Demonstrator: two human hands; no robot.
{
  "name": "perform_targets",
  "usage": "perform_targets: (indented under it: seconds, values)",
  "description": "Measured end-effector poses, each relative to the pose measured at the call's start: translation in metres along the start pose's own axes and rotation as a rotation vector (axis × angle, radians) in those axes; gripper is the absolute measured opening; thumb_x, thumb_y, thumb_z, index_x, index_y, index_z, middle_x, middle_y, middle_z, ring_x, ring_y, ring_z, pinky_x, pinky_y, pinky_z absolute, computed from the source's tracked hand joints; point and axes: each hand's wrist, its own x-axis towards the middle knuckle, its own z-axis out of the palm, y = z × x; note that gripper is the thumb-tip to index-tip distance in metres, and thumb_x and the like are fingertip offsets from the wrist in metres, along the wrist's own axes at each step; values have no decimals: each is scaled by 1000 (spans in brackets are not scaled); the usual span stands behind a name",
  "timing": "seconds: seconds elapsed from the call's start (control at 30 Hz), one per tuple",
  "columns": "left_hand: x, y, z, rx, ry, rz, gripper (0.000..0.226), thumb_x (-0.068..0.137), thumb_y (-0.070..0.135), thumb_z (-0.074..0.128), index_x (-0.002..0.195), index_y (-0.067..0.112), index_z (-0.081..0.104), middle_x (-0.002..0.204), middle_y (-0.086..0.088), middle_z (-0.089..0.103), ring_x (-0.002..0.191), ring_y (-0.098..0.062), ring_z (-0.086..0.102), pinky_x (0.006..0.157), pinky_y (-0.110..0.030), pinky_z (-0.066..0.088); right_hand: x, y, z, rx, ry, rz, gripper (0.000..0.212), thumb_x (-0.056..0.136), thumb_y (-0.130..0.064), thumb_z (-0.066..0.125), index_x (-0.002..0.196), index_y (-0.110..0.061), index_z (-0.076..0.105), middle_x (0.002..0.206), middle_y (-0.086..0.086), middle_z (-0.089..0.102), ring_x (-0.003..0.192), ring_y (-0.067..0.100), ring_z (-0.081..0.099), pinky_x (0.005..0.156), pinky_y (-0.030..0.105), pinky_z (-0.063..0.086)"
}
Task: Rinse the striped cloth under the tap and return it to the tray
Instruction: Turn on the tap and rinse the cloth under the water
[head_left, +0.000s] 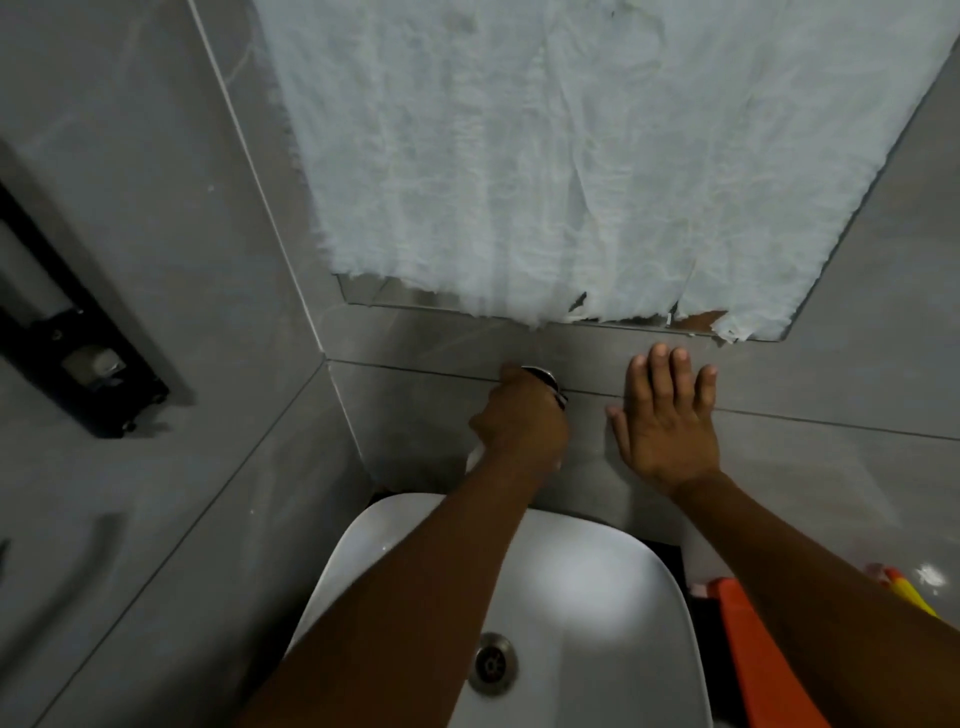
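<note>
While the left hand (519, 415) is curled tight around the shiny metal tap knob (545, 378) on the grey tiled wall (779, 374), the right hand (667, 415) lies flat and open on that same wall, just beside it, holding nothing. Both arms reach out over the white oval sink (597, 597), which has a round metal drain (492, 662) near its bottom. No water shows in the sink, though a spout would be hidden under the left hand and arm, so I cannot tell if any is running.

The striped cloth is not in view, and neither hand has it. An orange plastic thing (753, 639) sits at the right edge of the sink, with a bit of yellow beside it. It may be the tray, but too little of it shows to be sure, and no cloth can be seen on it.

Above the hands hangs a mirror covered with torn white paper (571, 156).

My guess is that this is the tap step: the left hand is turning the knob on or off. If the cloth has not been rinsed, the next move needs the free right hand to fetch it and hold it under the tap. If it has been rinsed, it only needs to go back to the tray.
</note>
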Motion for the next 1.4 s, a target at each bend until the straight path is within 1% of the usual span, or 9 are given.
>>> perform_targets:
  seconds: [0.17,0.33,0.43,0.53,0.6,0.7,0.9,1.07,1.4]
  values:
    - [-38,-26,27,-127,240,49,75,85,31,69,141,6,27,132,-19,55,114,-34,61,96,-47,52,-2,2,1,11,-15,-11,88,94,-46,49,156,-7,0,164,10,-23,151,28,-20,121,52,-9]
    - [-83,-70,59,-823,315,163,57,89,24,67,140,15,43,135,-8,58,117,-23,60,93,-40,58,-2,2,0,34,-22,-5,87,94,-46,49,156,-8,1,164,9,-23,152,27,-20,121,53,-7]
    - [-94,-98,78,-1463,46,11,49,84,22,68,130,9,57,104,-17,73,79,-25,69,59,-29,61,-2,2,1,36,-21,-6,84,94,-47,49,154,-7,6,164,9,-24,151,27,-21,121,53,-8]
    - [-100,-102,84,-2043,-448,-73,42,94,26,42,106,6,77,101,-17,78,86,-30,75,73,-32,63,-2,2,1,31,-26,-7,84,94,-47,48,154,-7,6,163,8,-26,151,27,-23,121,53,-9]
    - [-96,-97,86,-2160,-497,-169,58,102,27,29,91,6,82,96,-16,79,86,-26,77,74,-37,64,-2,3,2,29,-39,-11,85,94,-48,48,154,-7,4,163,8,-27,151,26,-24,121,52,-10]
    - [-89,-91,83,-2070,-377,-246,33,89,32,63,93,3,79,101,-19,76,81,-29,77,68,-42,64,-3,4,2,25,-43,-15,84,94,-48,46,154,-7,4,163,8,-27,150,26,-24,121,52,-10]
    - [-83,-86,56,-1104,117,53,27,88,28,68,113,19,63,90,16,76,81,-3,72,64,-15,58,-4,4,7,23,-38,-10,87,94,-49,44,156,-7,-1,163,10,-26,150,28,-23,121,51,-15]
    - [-66,-45,28,-411,214,67,39,90,27,66,122,11,50,111,-7,67,98,-22,69,92,-40,57,-5,5,11,25,-20,-20,88,94,-50,45,157,-9,-2,164,10,-22,152,28,-20,122,52,-12]
    - [-41,-74,38,-1158,-57,-18,26,74,23,83,97,18,71,81,3,78,71,-8,75,59,-18,59,-4,3,8,38,-30,-12,93,91,-48,49,156,-11,-6,164,7,-25,151,26,-22,121,51,-12]
